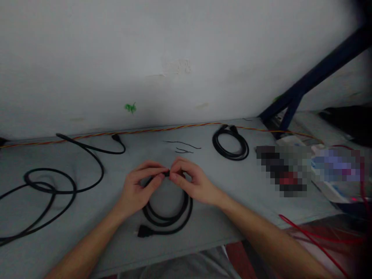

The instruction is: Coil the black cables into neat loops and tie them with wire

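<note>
Grey tabletop [221,226], left hand [138,188] and right hand [192,182] pinching black cable [180,228]

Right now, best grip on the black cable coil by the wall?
Take the black cable coil by its near arc, from above on your side, right hand being closest. It lies flat in stacked loops, so that arc should gather every strand, and the plug ends sit on the far side.
</note>
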The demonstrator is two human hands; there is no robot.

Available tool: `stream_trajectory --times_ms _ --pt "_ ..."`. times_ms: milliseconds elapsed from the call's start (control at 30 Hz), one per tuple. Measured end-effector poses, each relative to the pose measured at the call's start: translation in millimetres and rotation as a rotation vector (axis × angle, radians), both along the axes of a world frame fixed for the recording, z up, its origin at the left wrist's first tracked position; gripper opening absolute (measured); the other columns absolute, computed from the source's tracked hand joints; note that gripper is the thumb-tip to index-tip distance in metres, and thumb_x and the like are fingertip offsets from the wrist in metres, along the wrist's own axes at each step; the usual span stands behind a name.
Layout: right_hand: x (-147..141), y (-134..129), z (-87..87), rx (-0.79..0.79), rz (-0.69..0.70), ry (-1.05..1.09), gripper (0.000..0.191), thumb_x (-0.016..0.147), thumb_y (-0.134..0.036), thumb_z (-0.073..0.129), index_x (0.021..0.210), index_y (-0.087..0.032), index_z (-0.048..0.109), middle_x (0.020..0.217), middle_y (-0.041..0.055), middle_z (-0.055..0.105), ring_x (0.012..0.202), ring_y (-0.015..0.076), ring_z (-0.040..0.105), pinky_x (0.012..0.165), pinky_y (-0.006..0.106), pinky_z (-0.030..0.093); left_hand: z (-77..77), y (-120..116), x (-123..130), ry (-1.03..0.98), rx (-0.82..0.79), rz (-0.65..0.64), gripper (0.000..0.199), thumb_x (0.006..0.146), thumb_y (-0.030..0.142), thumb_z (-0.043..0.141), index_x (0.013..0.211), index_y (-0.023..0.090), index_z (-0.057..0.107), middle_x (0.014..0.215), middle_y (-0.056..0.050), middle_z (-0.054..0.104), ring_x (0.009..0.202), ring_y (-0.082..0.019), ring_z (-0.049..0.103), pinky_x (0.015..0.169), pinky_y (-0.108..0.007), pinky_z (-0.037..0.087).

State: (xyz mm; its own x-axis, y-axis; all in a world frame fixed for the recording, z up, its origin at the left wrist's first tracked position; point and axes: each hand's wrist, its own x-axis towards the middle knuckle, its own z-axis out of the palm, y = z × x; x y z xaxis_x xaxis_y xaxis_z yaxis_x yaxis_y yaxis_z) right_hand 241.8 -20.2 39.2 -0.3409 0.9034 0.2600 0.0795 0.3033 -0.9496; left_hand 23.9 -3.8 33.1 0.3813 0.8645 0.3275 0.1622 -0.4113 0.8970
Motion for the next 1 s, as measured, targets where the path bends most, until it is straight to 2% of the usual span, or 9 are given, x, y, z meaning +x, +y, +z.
stream_trajectory --times_ms 167,300,433,567,667,800,1000 --pt "1.1 -1.6 2.9 -0.109 0.103 0.019 0.037 0.102 -0.055 0.059 0.088 -0.021 0.063 0.081 0.0 0.054 0.078 0.0161 0.05 0.068 0.028 0.041 -0.6 1.6 -3.8 -0.067 -0.019 -0.026 0.02 0.097 0.025 0.071 0.11 0.032 0.083 0.121 -0.007 0.075 0.111 -0.022 0.069 0.095 -0.034 0.057" --pt "6.4 1.3 5.4 -0.181 0.131 0.002 0.038 0.101 -0.053 0.062 0.082 -0.02 0.061 0.075 -0.002 0.051 0.073 0.0146 0.046 0.064 0.027 0.037 1.5 2.8 -6.6 -0.152 -0.117 -0.074 0.009 0.095 0.028 0.073 0.094 0.026 0.082 0.113 -0.008 0.073 0.108 -0.022 0.069 0.093 -0.034 0.057" --pt "16.5 7.5 8.2 -0.229 0.234 -0.058 0.034 0.098 -0.048 0.067 0.08 -0.019 0.063 0.073 -0.0036 0.052 0.068 0.0121 0.042 0.061 0.026 0.034 4.9 7.7 -13.8 -0.139 -0.224 -0.269 0.013 0.094 0.03 0.074 0.084 0.021 0.074 0.115 -0.009 0.07 0.1 -0.021 0.068 0.088 -0.034 0.055" --pt "26.6 11.7 11.2 -0.189 0.351 -0.149 0.026 0.094 -0.036 0.071 0.077 -0.019 0.063 0.075 -0.0037 0.054 0.068 0.0115 0.045 0.062 0.025 0.036 13.5 8.3 -16.6 0.059 -0.207 -0.415 0.017 0.096 0.03 0.07 0.082 0.02 0.07 0.109 -0.007 0.069 0.101 -0.021 0.066 0.089 -0.034 0.051" --pt "30.6 12.5 12.8 -0.128 0.364 -0.253 0.019 0.09 -0.024 0.07 0.074 -0.019 0.062 0.076 -0.0033 0.056 0.069 0.0116 0.049 0.063 0.025 0.038 18.5 4.5 -11.6 0.228 -0.11 -0.376 0.017 0.097 0.026 0.065 0.081 0.02 0.068 0.105 -0.006 0.067 0.098 -0.02 0.064 0.087 -0.034 0.05" --pt "31.0 12.7 13.9 -0.057 0.327 -0.419 0.017 0.085 -0.013 0.069 0.071 -0.018 0.06 0.077 -0.0031 0.057 0.068 0.0114 0.052 0.063 0.025 0.038 18.7 -1.7 -0.9 0.419 0.105 -0.233 0.014 0.09 0.018 0.065 0.076 0.02 0.065 0.099 -0.005 0.064 0.098 -0.022 0.059 0.087 -0.038 0.049" --pt "29.1 12.9 10.0 0.021 0.264 -0.578 0.013 0.082 -0.01 0.072 0.074 -0.018 0.064 0.08 -0.0018 0.06 0.071 0.0125 0.055 0.067 0.025 0.038 9.5 -5.6 7.6 0.575 0.293 -0.066 0.013 0.083 0.015 0.067 0.072 0.02 0.063 0.096 -0.007 0.063 0.097 -0.026 0.055 0.085 -0.044 0.048"
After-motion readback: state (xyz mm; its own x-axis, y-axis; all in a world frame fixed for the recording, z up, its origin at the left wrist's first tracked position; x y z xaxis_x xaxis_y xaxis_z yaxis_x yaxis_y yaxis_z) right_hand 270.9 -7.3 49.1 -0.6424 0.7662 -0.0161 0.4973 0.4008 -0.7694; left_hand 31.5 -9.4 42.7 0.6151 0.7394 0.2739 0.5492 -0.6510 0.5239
